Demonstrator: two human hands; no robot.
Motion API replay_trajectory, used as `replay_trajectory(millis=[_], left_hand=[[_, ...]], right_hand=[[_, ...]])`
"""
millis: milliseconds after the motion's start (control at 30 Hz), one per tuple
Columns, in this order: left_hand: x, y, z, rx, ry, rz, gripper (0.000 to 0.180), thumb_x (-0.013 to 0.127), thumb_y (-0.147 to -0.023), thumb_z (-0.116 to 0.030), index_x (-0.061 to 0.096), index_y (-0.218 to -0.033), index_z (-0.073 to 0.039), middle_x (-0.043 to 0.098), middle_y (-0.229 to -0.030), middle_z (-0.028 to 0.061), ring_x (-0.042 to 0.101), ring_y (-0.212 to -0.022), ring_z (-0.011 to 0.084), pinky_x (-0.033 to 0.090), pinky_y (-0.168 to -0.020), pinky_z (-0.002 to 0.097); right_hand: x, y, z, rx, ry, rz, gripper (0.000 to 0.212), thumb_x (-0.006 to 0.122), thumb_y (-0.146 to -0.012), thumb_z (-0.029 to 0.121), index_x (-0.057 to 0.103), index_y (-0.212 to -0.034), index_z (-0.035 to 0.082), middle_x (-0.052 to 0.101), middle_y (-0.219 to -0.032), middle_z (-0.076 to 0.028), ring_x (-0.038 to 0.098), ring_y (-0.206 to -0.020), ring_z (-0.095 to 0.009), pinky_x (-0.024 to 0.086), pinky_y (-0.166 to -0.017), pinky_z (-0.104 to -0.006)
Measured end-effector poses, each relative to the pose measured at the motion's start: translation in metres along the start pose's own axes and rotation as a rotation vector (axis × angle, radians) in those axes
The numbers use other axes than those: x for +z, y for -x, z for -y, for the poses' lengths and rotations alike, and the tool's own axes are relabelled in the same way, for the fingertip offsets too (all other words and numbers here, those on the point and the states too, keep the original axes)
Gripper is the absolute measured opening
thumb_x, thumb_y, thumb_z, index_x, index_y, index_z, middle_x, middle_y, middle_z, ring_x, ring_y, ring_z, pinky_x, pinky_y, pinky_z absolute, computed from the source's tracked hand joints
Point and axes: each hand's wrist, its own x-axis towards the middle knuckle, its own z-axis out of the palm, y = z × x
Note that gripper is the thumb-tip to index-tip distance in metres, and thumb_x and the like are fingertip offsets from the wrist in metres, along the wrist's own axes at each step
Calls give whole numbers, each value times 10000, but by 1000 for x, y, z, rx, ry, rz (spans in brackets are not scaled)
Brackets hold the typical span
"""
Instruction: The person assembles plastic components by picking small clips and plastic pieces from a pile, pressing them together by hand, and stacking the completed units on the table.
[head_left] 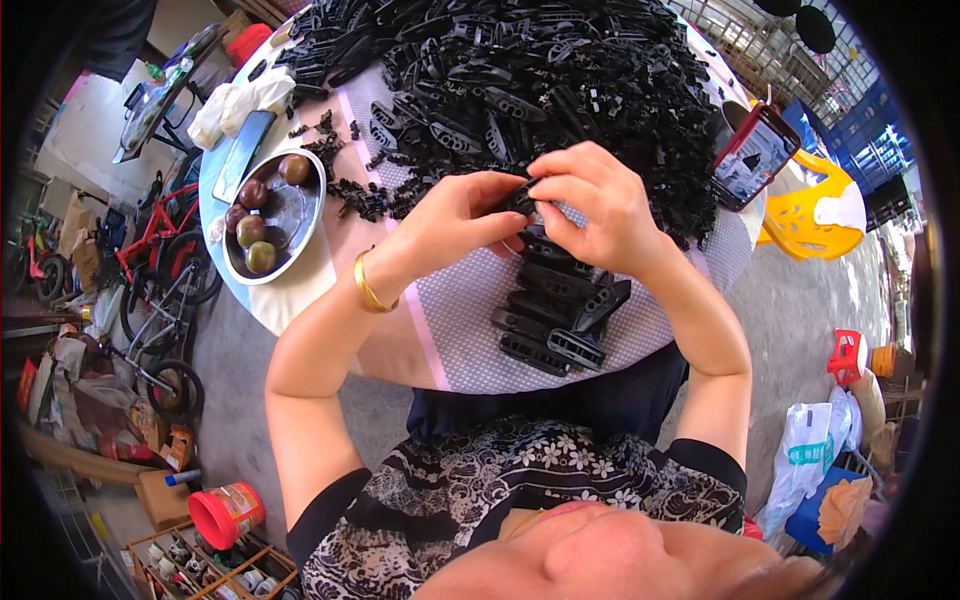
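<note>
Above the near part of the round table, both hands meet around a small black plastic part (pixel 521 198). My left hand (pixel 462 222), with a gold bangle on its wrist, pinches it from the left. From the other side, the thumb and fingers of my right hand (pixel 598 208) close on it; the fingers partly hide its shape. Just below the hands, several long, slotted black plastic pieces (pixel 552 312) lie in a rough stack on the cloth. A large heap of similar long pieces (pixel 470 70) and smaller black parts (pixel 640 165) spreads over the table beyond.
A metal bowl (pixel 318 222) of round fruit stands at the table's left. On the right edge a phone (pixel 757 158) is propped up, with a yellow plastic chair (pixel 822 212) behind. Bicycles (pixel 165 280), a red bucket (pixel 226 512) and bags (pixel 800 465) stand around.
</note>
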Motion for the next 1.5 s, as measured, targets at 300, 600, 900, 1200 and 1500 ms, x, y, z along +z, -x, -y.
replay_trajectory(millis=[300, 600, 900, 1200, 1500], left_hand=[[8, 1, 15, 318, -463, -185, 394, 560, -855, 28, 473, -1238, 61, 632, -959, 89, 615, -776, 101, 513, -690, 230], [11, -8, 12, 365, -421, -255, 359, 568, -818, 46, 536, -1175, 31, 639, -966, 106, 625, -847, 131, 499, -742, 254], [35, 3, 15, 693, -907, 100, 384, 667, -763, -125, 583, -1121, -14, 620, -992, 126, 536, -932, 304, 446, -835, 376], [-21, -32, 15, 790, -1190, -480, 395, 564, -718, 52, 613, -1095, -56, 600, -1117, 97, 528, -1005, 295, 435, -898, 364], [-39, -53, 28, 870, -1067, -602, 163, 674, -709, -8, 597, -851, -29, 618, -1007, 90, 590, -902, 263, 497, -796, 332]], right_hand=[[-2, 3, -8, 691, -696, 295, 332, 700, -775, 97, 625, -1082, -4, 660, -889, -52, 605, -756, -85, 494, -702, -236], [4, 5, -14, 667, -694, 73, 248, 695, -813, 144, 653, -1013, 4, 671, -825, -42, 617, -722, -95, 494, -662, -226], [-7, 13, -35, 372, -146, 445, 176, 671, -739, 112, 678, -900, 40, 640, -771, -114, 618, -683, -242, 498, -646, -334], [6, 16, -19, 330, 18, 566, 152, 649, -738, 154, 668, -871, 83, 588, -832, -96, 614, -781, -284, 501, -688, -377], [1, 10, -15, 354, -129, 464, 121, 652, -746, 105, 614, -847, 51, 610, -818, -95, 614, -758, -282, 494, -670, -365]])
